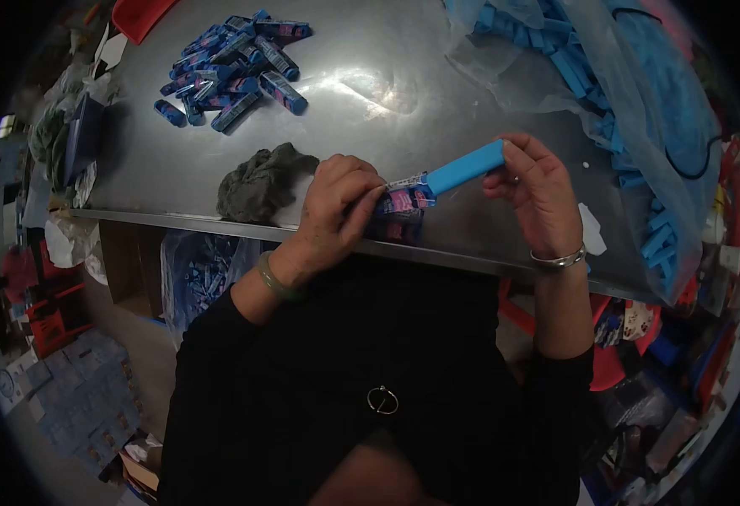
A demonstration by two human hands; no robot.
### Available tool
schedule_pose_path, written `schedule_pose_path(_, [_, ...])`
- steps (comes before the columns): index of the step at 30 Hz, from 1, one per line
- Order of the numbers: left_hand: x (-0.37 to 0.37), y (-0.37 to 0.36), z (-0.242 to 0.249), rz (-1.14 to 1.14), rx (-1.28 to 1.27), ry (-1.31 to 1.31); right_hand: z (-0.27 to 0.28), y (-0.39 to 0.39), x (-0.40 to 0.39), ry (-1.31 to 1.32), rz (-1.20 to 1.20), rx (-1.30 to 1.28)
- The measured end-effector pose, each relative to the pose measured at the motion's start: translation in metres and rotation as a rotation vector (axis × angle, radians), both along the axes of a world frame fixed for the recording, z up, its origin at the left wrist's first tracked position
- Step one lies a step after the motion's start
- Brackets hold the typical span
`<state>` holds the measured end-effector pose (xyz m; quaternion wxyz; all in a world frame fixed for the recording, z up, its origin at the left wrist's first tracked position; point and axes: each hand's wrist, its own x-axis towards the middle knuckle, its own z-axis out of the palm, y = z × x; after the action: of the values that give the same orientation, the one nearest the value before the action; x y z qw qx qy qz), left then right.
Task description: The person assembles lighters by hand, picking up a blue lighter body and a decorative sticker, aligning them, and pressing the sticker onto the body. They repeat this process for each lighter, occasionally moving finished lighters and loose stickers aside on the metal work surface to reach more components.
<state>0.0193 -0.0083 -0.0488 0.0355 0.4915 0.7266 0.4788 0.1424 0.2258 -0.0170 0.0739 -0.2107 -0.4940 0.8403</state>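
Near the front edge of the metal table, my left hand point(341, 201) is closed on a printed blue and pink wrapper point(405, 200). In my right hand point(538, 190), a plain light-blue rectangular block point(466, 168) is pinched between thumb and fingers at its far end. The block's other end meets the wrapper's open end. Below the wrapper, partly hidden by it, more printed blue and pink packaging point(401, 228) shows at the table edge. A crumpled dark grey cloth point(260, 181) lies just left of my left hand.
A pile of wrapped blue pieces point(231, 67) lies at the back left of the table point(370, 51). On the right, a clear plastic bag point(631, 84) holds many light-blue blocks point(570, 72). Below the table at left is a plastic-lined box of small printed pieces point(209, 274).
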Motion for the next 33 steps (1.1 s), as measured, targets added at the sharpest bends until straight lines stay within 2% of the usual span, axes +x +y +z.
schedule_pose_path(6, [0.002,0.003,-0.003,0.031,0.031,0.116,0.009,-0.015,-0.002,-0.08,-0.064,0.172])
schedule_pose_path(8, [0.004,0.006,-0.004,0.016,0.053,0.124,0.013,-0.023,-0.002,-0.052,-0.106,0.322])
schedule_pose_path(12, [0.01,0.01,-0.003,0.002,0.087,0.016,0.013,-0.031,-0.005,0.005,-0.226,0.436])
schedule_pose_path(14, [0.012,0.009,-0.003,0.039,0.007,-0.152,0.014,-0.03,-0.006,0.011,-0.233,0.385])
schedule_pose_path(15, [0.014,0.009,-0.001,0.039,0.007,-0.15,0.014,-0.03,-0.006,0.011,-0.234,0.384])
schedule_pose_path(17, [0.016,0.01,0.004,0.034,-0.042,-0.496,0.013,-0.028,-0.007,0.037,-0.194,0.325])
schedule_pose_path(18, [0.017,0.011,0.007,0.033,-0.043,-0.496,0.011,-0.027,-0.008,0.037,-0.195,0.324])
schedule_pose_path(20, [0.019,0.012,0.014,-0.044,-0.108,-0.909,0.006,-0.024,-0.008,0.052,-0.122,0.288])
schedule_pose_path(23, [0.016,0.016,0.011,-0.117,-0.04,-0.917,0.007,-0.025,-0.009,0.051,0.016,0.168])
schedule_pose_path(27, [0.014,0.021,0.018,-0.152,-0.033,-0.988,0.007,-0.03,-0.011,0.064,0.072,0.238])
schedule_pose_path(29, [0.013,0.022,0.021,-0.175,-0.074,-1.179,0.002,-0.035,-0.009,0.123,0.034,0.429])
schedule_pose_path(33, [0.013,0.023,0.019,-0.222,-0.07,-1.32,-0.003,-0.035,-0.004,0.158,0.061,0.633])
